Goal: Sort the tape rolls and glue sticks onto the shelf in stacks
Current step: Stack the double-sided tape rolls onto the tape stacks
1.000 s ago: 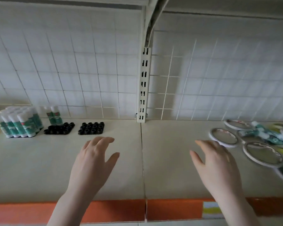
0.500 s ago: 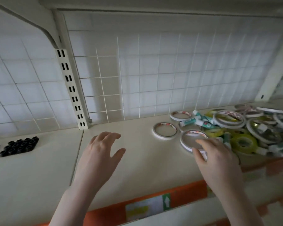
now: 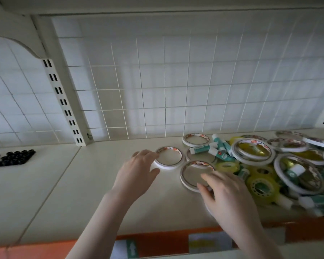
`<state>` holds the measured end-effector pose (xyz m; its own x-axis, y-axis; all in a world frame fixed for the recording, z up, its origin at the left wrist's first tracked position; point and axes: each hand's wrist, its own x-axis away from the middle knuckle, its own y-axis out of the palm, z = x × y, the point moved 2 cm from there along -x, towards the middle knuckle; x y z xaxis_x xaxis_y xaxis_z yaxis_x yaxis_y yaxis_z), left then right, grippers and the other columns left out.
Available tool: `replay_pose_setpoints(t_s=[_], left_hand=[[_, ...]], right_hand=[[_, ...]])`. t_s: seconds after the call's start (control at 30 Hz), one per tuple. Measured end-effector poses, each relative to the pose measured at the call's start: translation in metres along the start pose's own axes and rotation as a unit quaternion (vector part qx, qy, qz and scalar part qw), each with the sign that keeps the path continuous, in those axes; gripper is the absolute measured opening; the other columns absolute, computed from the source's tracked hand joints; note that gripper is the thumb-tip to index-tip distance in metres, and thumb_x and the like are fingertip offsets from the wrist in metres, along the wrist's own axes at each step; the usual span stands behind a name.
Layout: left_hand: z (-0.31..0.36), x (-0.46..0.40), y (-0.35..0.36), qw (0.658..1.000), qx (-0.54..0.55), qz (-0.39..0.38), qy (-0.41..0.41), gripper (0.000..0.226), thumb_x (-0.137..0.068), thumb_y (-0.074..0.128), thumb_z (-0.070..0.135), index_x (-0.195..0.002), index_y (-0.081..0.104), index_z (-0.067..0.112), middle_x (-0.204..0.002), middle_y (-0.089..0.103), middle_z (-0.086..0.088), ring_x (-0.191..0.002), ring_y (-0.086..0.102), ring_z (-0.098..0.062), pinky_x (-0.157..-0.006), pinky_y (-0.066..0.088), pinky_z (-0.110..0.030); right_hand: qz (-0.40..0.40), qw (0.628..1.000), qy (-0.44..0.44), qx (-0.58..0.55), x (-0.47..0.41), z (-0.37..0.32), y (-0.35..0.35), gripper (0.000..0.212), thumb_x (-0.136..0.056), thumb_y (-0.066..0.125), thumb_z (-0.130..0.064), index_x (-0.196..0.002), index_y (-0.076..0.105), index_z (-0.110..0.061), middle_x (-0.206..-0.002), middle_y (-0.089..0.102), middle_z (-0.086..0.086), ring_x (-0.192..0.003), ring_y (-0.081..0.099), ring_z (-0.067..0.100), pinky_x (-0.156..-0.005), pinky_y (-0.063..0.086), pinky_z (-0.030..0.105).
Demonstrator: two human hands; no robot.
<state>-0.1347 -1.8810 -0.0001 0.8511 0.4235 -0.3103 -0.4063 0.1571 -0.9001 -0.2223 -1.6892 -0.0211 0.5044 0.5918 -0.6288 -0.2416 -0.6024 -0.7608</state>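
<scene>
An upward arrow marks the green label (image 3: 132, 248); other print unreadable.

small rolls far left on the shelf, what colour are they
Black. The small rolls sit in a tight block on the shelf, clearest in the head view.

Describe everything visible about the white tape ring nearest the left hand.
The white tape ring is a thin, wide hoop with a white outer band and a red-printed inner edge; the shelf shows through its centre. It lies flat on the shelf, left of the mixed pile. The left hand reaches its left rim with the fingertips, seemingly touching, not gripping. Another ring lies near its right side.
</scene>
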Motion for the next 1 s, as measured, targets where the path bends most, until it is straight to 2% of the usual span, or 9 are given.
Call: replay_pose_setpoints(t_s=[0.17, 0.27, 0.37, 0.43, 0.5, 0.6, 0.73, 0.87, 1.0], left_hand=[[-0.006, -0.026, 0.019, 0.997, -0.019, -0.068, 0.036, 0.040, -0.091, 0.055, 0.026, -0.131, 0.050, 0.023, -0.137, 0.048, 0.008, -0.126, 0.041, -0.015, -0.101, 0.037, -0.033], [-0.005, -0.035, 0.029, 0.994, -0.021, -0.089, 0.067, 0.032, -0.092, 0.054, 0.028, -0.124, 0.056, 0.024, -0.131, 0.052, 0.008, -0.122, 0.046, -0.017, -0.098, 0.039, -0.033], [-0.008, -0.036, 0.035, 0.990, -0.012, -0.091, 0.102, 0.021, -0.092, 0.053, 0.030, -0.109, 0.063, 0.025, -0.113, 0.061, 0.009, -0.109, 0.054, -0.018, -0.089, 0.044, -0.034], [-0.010, -0.036, 0.034, 0.990, 0.000, -0.067, 0.122, 0.019, -0.090, 0.055, 0.029, -0.104, 0.068, 0.024, -0.105, 0.067, 0.006, -0.100, 0.060, -0.020, -0.085, 0.046, -0.033], [-0.010, -0.036, 0.031, 0.989, -0.013, -0.051, 0.138, 0.018, -0.090, 0.056, 0.029, -0.100, 0.070, 0.023, -0.097, 0.069, 0.006, -0.090, 0.061, -0.023, -0.082, 0.046, -0.032], [-0.014, -0.033, 0.029, 0.988, -0.027, -0.049, 0.142, 0.013, -0.088, 0.060, 0.029, -0.095, 0.070, 0.024, -0.090, 0.069, 0.007, -0.082, 0.060, -0.026, -0.078, 0.045, -0.031], [-0.020, -0.029, 0.024, 0.991, -0.027, -0.048, 0.120, 0.010, -0.086, 0.063, 0.031, -0.090, 0.068, 0.024, -0.088, 0.067, 0.007, -0.081, 0.057, -0.028, -0.074, 0.047, -0.036], [-0.014, -0.016, 0.010, 0.993, -0.022, -0.025, 0.115, 0.009, -0.089, 0.058, 0.024, -0.089, 0.063, 0.018, -0.088, 0.064, 0.002, -0.080, 0.056, -0.026, -0.067, 0.039, -0.029], [-0.018, 0.005, -0.009, 0.997, -0.011, 0.007, 0.075, 0.007, -0.089, 0.058, 0.023, -0.089, 0.064, 0.020, -0.087, 0.060, 0.007, -0.081, 0.056, -0.015, -0.066, 0.040, -0.026]], right_hand=[[-0.025, 1.000, -0.004, -0.012, 0.001, -0.001, 0.004, 0.017, -0.063, 0.082, -0.020, -0.070, 0.068, -0.014, -0.065, 0.062, -0.003, -0.064, 0.061, 0.021, -0.060, 0.054, 0.033], [-0.036, 0.999, -0.001, -0.018, -0.001, 0.004, 0.007, 0.017, -0.065, 0.082, -0.023, -0.070, 0.068, -0.016, -0.065, 0.061, -0.004, -0.064, 0.061, 0.019, -0.059, 0.054, 0.033], [-0.046, 0.999, -0.003, -0.023, 0.000, 0.005, 0.010, 0.018, -0.078, 0.064, -0.033, -0.068, 0.067, -0.018, -0.063, 0.059, -0.005, -0.065, 0.060, 0.017, -0.060, 0.053, 0.033], [-0.054, 0.998, -0.017, -0.022, 0.000, 0.005, 0.012, 0.019, -0.077, 0.057, -0.033, -0.065, 0.065, -0.020, -0.060, 0.056, -0.006, -0.063, 0.058, 0.016, -0.062, 0.052, 0.033], [-0.052, 0.998, -0.037, -0.016, -0.001, 0.005, 0.012, 0.011, -0.068, 0.074, -0.026, -0.063, 0.065, -0.021, -0.058, 0.056, -0.007, -0.061, 0.057, 0.015, -0.062, 0.052, 0.032], [-0.048, 0.998, -0.047, -0.010, -0.002, 0.004, 0.012, 0.023, -0.053, 0.087, -0.018, -0.058, 0.065, -0.021, -0.055, 0.056, -0.006, -0.056, 0.057, 0.014, -0.060, 0.050, 0.029], [-0.035, 0.997, -0.067, 0.002, -0.003, 0.001, 0.012, 0.028, -0.047, 0.091, -0.019, -0.055, 0.064, -0.023, -0.053, 0.055, -0.004, -0.054, 0.056, 0.014, -0.057, 0.046, 0.025], [-0.015, 0.998, -0.068, -0.014, -0.006, -0.001, 0.009, 0.030, -0.046, 0.092, -0.017, -0.058, 0.065, -0.021, -0.056, 0.055, -0.005, -0.055, 0.058, 0.017, -0.054, 0.047, 0.027], [0.022, 0.996, -0.076, -0.044, -0.009, -0.008, 0.006, 0.027, -0.053, 0.088, -0.012, -0.064, 0.065, -0.020, -0.060, 0.056, -0.006, -0.059, 0.058, 0.018, -0.059, 0.048, 0.029]])
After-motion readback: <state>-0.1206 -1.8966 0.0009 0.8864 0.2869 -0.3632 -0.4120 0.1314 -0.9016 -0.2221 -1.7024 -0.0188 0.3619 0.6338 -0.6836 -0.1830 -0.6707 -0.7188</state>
